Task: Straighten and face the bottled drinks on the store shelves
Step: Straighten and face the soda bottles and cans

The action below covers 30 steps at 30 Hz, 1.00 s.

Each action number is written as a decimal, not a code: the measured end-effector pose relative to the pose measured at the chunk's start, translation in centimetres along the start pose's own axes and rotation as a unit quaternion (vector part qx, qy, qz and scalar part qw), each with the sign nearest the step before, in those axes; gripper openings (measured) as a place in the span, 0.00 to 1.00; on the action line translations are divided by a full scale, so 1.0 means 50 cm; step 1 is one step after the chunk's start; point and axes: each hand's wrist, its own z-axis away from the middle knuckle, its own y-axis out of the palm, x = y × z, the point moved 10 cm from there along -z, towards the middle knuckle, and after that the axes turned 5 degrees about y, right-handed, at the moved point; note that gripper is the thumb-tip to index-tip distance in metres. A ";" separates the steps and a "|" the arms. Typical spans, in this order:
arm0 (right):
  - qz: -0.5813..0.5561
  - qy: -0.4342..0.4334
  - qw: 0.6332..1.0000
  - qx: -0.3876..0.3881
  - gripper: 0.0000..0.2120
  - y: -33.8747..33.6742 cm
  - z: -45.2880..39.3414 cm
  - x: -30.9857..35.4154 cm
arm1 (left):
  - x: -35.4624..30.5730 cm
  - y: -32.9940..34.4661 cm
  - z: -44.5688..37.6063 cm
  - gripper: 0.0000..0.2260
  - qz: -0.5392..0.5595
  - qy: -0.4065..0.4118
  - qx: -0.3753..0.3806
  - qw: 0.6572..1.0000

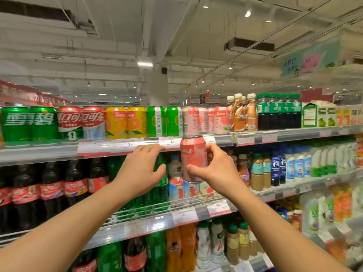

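Observation:
My right hand (214, 169) grips a pink peach-drink can (193, 154), upright, in front of the top shelf's edge (117, 148) and just below it. More pink cans (204, 120) of the same kind stand on the top shelf directly above. My left hand (141, 169) hovers to the left of the held can with fingers relaxed and spread, holding nothing. Its fingertips lie near the shelf's price strip.
The top shelf carries green cans (27, 123), red cola cans (80, 122), orange cans (125, 122), coffee bottles (243, 112) and dark bottles (279, 112). Cola bottles (51, 193), green bottles and small bottled drinks (294, 167) fill the shelves below.

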 end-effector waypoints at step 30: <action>0.112 -0.031 0.983 -0.141 0.32 -0.117 -0.394 -0.042 | -0.013 0.155 -0.070 0.40 -0.211 -0.044 0.064 0.974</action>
